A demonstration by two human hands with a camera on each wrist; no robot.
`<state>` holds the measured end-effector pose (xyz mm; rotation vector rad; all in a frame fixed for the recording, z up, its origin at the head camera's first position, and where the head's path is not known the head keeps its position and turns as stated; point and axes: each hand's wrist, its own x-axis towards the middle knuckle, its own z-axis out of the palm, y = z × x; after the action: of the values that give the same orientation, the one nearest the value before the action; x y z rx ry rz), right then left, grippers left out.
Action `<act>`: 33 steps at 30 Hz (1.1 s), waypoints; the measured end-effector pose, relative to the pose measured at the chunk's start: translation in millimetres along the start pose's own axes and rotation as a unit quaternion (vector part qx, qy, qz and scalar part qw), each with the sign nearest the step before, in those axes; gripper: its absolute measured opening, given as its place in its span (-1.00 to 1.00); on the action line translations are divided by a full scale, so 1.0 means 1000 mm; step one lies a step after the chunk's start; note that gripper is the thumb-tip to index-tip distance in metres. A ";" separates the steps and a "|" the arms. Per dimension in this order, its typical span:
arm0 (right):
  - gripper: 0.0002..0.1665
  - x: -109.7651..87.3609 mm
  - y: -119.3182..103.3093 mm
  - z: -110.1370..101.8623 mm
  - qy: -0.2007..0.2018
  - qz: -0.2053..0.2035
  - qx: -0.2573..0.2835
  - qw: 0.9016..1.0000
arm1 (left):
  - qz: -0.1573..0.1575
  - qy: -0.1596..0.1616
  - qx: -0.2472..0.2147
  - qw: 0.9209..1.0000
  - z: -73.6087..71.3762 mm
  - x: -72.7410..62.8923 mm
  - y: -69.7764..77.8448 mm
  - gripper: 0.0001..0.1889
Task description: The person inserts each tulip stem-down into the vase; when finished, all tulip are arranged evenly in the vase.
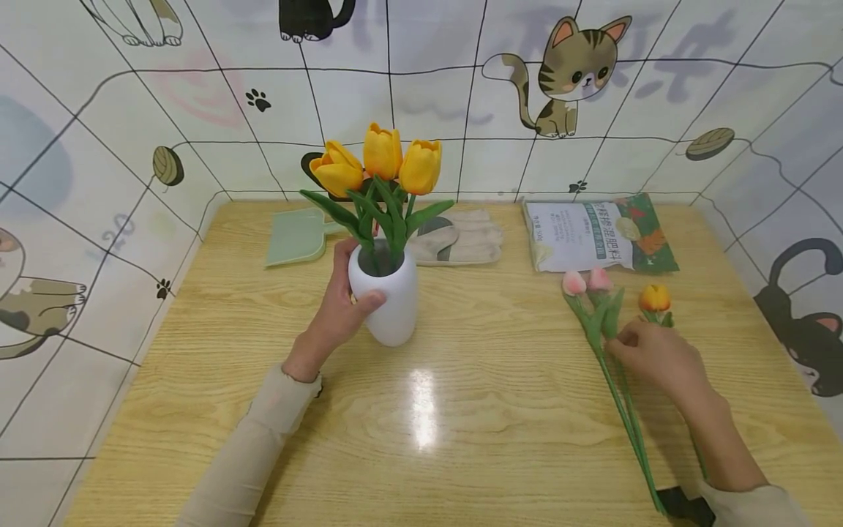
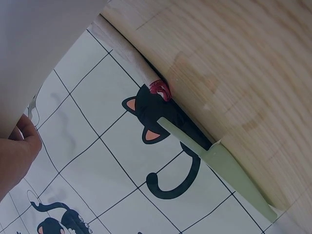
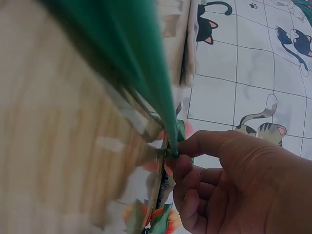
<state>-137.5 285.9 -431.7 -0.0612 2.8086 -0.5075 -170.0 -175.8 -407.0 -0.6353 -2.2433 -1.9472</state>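
Note:
My left hand [image 1: 342, 296] grips a white vase [image 1: 395, 311] from its left side, thumb across the front. The vase leans slightly on the table, and three yellow tulips [image 1: 382, 150] with green leaves stand in it. On the right, two pink tulips [image 1: 574, 283] lie side by side, their long stems running toward the front edge. My right hand [image 1: 661, 359] pinches the green stem of one between thumb and forefinger, as the right wrist view shows close up at the stem [image 3: 168, 112]. Partly hidden behind that hand is a yellow-orange tulip [image 1: 655, 298].
A light green dustpan [image 1: 296, 236] lies at the back left, behind the vase. Pale work gloves [image 1: 470, 238] rest beside it. Farther right is a printed plastic bag [image 1: 579, 236]. Cat-patterned sheeting [image 1: 435, 102] encloses the table's back and sides.

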 end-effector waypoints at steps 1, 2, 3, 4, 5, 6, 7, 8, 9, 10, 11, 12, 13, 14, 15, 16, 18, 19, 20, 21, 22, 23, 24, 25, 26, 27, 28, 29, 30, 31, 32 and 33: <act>-0.50 -0.001 0.001 -0.001 0.000 0.004 0.002 1.000 | 0.002 0.000 -0.001 1.000 0.000 0.000 0.000 0.11; -0.50 -0.001 0.001 -0.002 0.000 0.009 0.004 1.000 | 0.003 0.000 -0.001 1.000 0.000 0.000 -0.001 0.11; -0.51 -0.002 0.001 -0.003 0.001 0.012 0.005 1.000 | 0.004 0.000 -0.002 1.000 0.000 0.000 -0.001 0.11; -0.51 -0.002 0.002 -0.004 0.003 0.016 0.007 1.000 | 0.004 0.000 -0.002 1.000 0.000 0.000 -0.001 0.11; -0.52 -0.003 0.001 -0.005 0.004 0.020 0.010 1.000 | 0.003 0.000 -0.002 1.000 0.000 0.000 -0.001 0.10; -0.53 -0.003 0.001 -0.006 0.006 0.021 0.012 1.000 | 0.003 0.000 -0.003 1.000 0.000 0.000 -0.002 0.10; -0.52 -0.003 0.001 -0.007 0.009 0.023 0.014 1.000 | 0.002 0.001 -0.003 1.000 -0.001 0.000 -0.002 0.10; -0.52 -0.003 0.001 -0.008 0.012 0.024 0.014 1.000 | 0.001 0.001 -0.003 1.000 -0.001 0.000 -0.002 0.09; -0.52 -0.003 0.001 -0.010 0.015 0.026 0.013 0.999 | 0.001 0.001 -0.004 1.000 -0.001 0.000 -0.002 0.08; -0.50 -0.003 0.002 -0.011 0.017 0.026 0.014 0.999 | 0.000 0.001 -0.003 1.000 -0.001 0.000 -0.003 0.08; -0.47 -0.003 0.002 -0.013 0.020 0.025 0.012 0.999 | -0.001 0.000 -0.003 1.000 -0.001 0.000 -0.003 0.07; -0.44 -0.003 0.003 -0.014 0.022 0.025 0.010 0.999 | -0.002 0.000 -0.003 1.000 -0.001 0.000 -0.003 0.07; -0.42 -0.003 0.003 -0.015 0.024 0.025 0.008 0.999 | -0.002 0.000 -0.004 1.000 -0.001 0.000 -0.003 0.07; -0.40 -0.003 0.004 -0.017 0.025 0.025 0.007 0.999 | -0.003 -0.001 -0.003 1.000 -0.001 0.000 -0.002 0.07; -0.40 -0.003 0.004 -0.018 0.028 0.026 0.007 0.999 | -0.002 -0.001 -0.004 1.000 -0.001 0.000 -0.002 0.07; -0.39 -0.003 0.005 -0.019 0.031 0.026 0.006 0.999 | -0.002 -0.001 -0.004 1.000 -0.001 0.000 -0.002 0.07; -0.40 -0.003 0.005 -0.022 0.037 0.026 0.007 0.999 | -0.001 -0.002 -0.007 1.000 -0.001 0.000 -0.002 0.07; -0.40 -0.003 0.005 -0.023 0.042 0.025 0.008 0.999 | -0.001 -0.002 -0.006 1.000 -0.001 0.000 -0.002 0.07; -0.40 -0.004 0.004 -0.024 0.047 0.025 0.010 0.999 | -0.001 -0.002 -0.006 1.000 -0.001 0.000 -0.002 0.07; -0.41 -0.004 0.003 -0.025 0.052 0.024 0.011 0.998 | -0.001 -0.002 -0.007 1.000 -0.001 0.000 -0.002 0.07; -0.41 -0.004 0.002 -0.026 0.058 0.021 0.011 0.998 | -0.001 -0.002 -0.006 1.000 -0.001 0.000 -0.002 0.07; -0.40 -0.004 0.001 -0.027 0.064 0.018 0.011 0.998 | -0.001 -0.002 -0.005 1.000 -0.001 0.000 -0.002 0.07; -0.40 -0.004 -0.001 -0.028 0.069 0.017 0.010 0.997 | -0.001 -0.002 -0.004 1.000 -0.001 0.000 -0.002 0.07; -0.41 -0.004 -0.003 -0.028 0.074 0.016 0.009 0.997 | -0.002 -0.002 -0.003 1.000 -0.001 0.000 -0.003 0.07; -0.42 -0.004 -0.005 -0.028 0.079 0.013 0.009 0.997 | -0.002 -0.002 -0.003 1.000 -0.002 0.000 -0.003 0.07; -0.44 -0.003 -0.007 -0.029 0.083 0.012 0.009 0.996 | -0.003 -0.002 -0.003 1.000 -0.002 0.000 -0.003 0.07; -0.44 -0.003 -0.009 -0.029 0.085 0.011 0.009 0.996 | -0.004 -0.002 -0.002 1.000 -0.002 0.000 -0.003 0.07; -0.44 -0.002 -0.012 -0.028 0.086 0.012 0.010 0.996 | -0.005 -0.002 -0.002 1.000 -0.002 0.000 -0.003 0.07; -0.45 -0.002 -0.014 -0.028 0.090 0.011 0.011 0.996 | -0.004 -0.002 -0.004 1.000 -0.002 0.000 -0.004 0.07; -0.46 -0.001 -0.016 -0.028 0.091 0.010 0.011 0.996 | -0.005 -0.003 -0.004 1.000 -0.002 0.000 -0.004 0.07; -0.47 -0.001 -0.018 -0.027 0.093 0.008 0.012 0.996 | -0.006 -0.004 -0.004 1.000 -0.002 0.000 -0.003 0.07; -0.48 0.000 -0.020 -0.027 0.094 0.006 0.014 0.995 | -0.006 -0.004 -0.004 1.000 -0.002 0.000 -0.003 0.07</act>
<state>-145.1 276.4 -400.4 0.0082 2.9817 -0.5772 -171.4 -177.8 -409.5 -0.6347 -2.2494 -1.9645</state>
